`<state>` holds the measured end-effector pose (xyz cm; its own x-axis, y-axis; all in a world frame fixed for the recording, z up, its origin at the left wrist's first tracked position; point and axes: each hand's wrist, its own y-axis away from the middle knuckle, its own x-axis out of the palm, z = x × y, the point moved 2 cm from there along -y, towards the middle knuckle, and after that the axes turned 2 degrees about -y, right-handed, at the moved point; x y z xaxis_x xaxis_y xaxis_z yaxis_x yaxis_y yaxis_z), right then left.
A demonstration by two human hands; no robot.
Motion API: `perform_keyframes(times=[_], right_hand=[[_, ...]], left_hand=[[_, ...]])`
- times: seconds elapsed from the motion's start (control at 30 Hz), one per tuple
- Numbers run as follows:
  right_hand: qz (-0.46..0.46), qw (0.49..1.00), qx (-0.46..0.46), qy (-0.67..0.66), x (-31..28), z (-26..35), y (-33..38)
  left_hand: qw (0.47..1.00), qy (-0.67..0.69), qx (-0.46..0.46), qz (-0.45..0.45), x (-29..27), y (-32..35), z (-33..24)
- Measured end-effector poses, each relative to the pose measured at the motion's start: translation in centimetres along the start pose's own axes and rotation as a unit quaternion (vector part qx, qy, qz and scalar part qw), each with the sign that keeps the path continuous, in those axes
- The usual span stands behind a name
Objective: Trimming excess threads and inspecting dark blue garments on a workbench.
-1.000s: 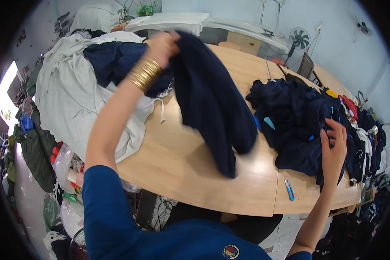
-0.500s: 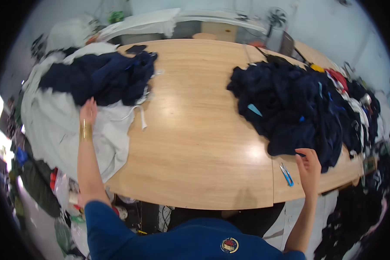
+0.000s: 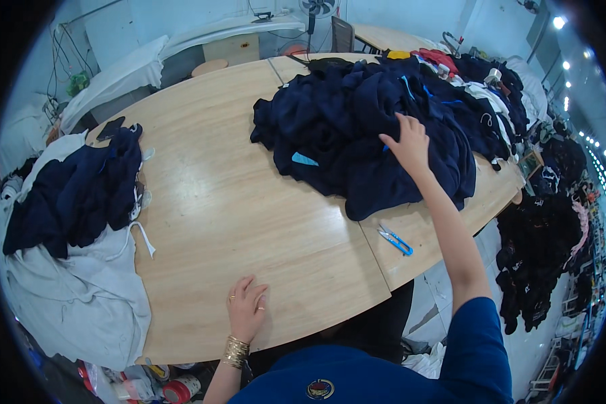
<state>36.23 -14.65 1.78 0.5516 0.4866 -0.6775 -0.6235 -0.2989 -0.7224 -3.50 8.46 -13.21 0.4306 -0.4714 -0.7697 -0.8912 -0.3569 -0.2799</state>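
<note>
Dark navy garment pile (image 3: 316, 101) lies heaped on the right half of the pale wood surface (image 3: 215, 222), spanning the seam between two panels. Right grip (image 3: 411, 145) is over the near side of this pile, forearm slanting up from lower right, back of the hand upward, thumb spread to the left, fingers loosely bent forward; thumb and fingers stand apart, no fabric seen pinched. Contact with the cloth probable but not certain. A light-blue piece (image 3: 305, 159) shows on the pile's left flank; no writing legible on it. Left grip (image 3: 247, 306) is by the near edge of the surface, palm down, fingers loosely spread, holding nothing; cannot tell whether it rests on the wood or is just above. Rings on its fingers, gold bangles (image 3: 236, 351) at the wrist. Blue-handled snips (image 3: 395, 240) lie near the pile, blades toward upper left. Smaller navy heap (image 3: 81, 188) sits at far left on a pale grey cloth (image 3: 81, 303). Round emblem (image 3: 320, 389) on the blue shirt (image 3: 377, 377); any lettering too small to read. Compared with 1.0 s ago: left grip then held a navy garment aloft; at 0.5 s it was beside the left heap, right grip at the pile's near edge. View since turned rightward.
</note>
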Motion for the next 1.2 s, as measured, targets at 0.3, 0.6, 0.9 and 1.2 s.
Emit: perform_keyframes(times=[0.3, 0.6, 0.9, 1.2], right_hand=[[0.031, 0.918, -0.126, -0.375, -4.9, 18.0, -5.2], [0.384, 0.710, -0.308, -0.503, -7.9, 22.7, 17.7], [0.237, 0.922, -0.145, -0.271, -8.9, 13.0, 21.1], [0.151, 0.947, 0.283, -0.007, -6.4, -1.8, 30.8]], left_hand=[[0.999, 0.035, -0.035, 0.007, -0.3, 1.6, 1.6], [0.725, 0.624, -0.223, 0.187, -4.0, -5.3, -0.6], [0.889, 0.391, -0.219, 0.096, -2.4, -8.3, 2.0], [0.846, 0.449, -0.276, 0.082, -4.1, -5.4, 5.0]])
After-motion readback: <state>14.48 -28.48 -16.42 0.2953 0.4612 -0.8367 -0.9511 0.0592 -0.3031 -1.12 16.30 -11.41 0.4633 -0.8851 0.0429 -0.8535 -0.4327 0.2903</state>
